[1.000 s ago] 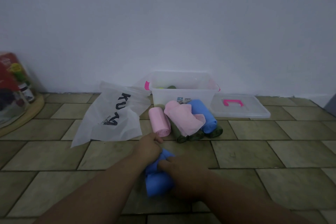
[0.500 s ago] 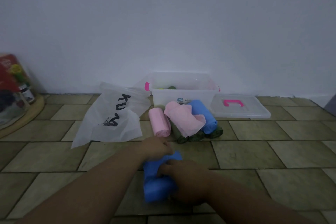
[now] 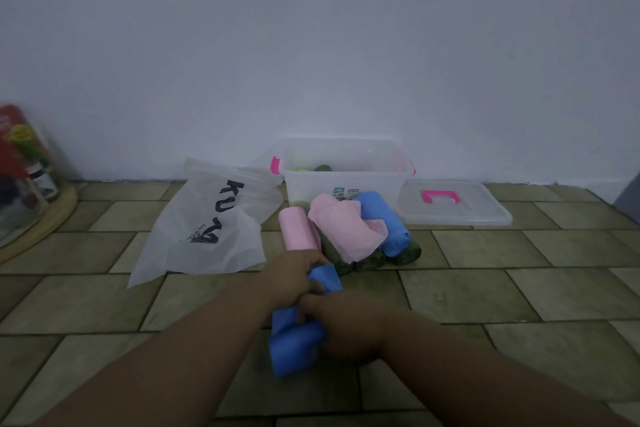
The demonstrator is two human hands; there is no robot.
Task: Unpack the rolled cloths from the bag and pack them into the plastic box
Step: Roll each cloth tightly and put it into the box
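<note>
A blue cloth [image 3: 294, 340] lies on the tiled floor in front of me, partly rolled. My left hand [image 3: 289, 276] grips its far end and my right hand [image 3: 343, 322] grips its rolled near part. Behind it lie a pink roll [image 3: 298, 229], a loosened pink cloth [image 3: 343, 225], a blue roll [image 3: 384, 222] and dark green rolls [image 3: 367, 258]. The clear plastic box [image 3: 346, 180] stands by the wall with a green and a yellow roll inside. The white bag [image 3: 207, 229] lies flat to the left.
The box's clear lid [image 3: 453, 208] with a pink handle lies on the floor right of the box. A round wooden tray [image 3: 38, 218] with jars and packets stands at the far left. The white wall runs close behind the box.
Both hands have kept working the blue cloth; its far end now sticks up further behind my left hand, and the roll has shifted slightly toward me.
</note>
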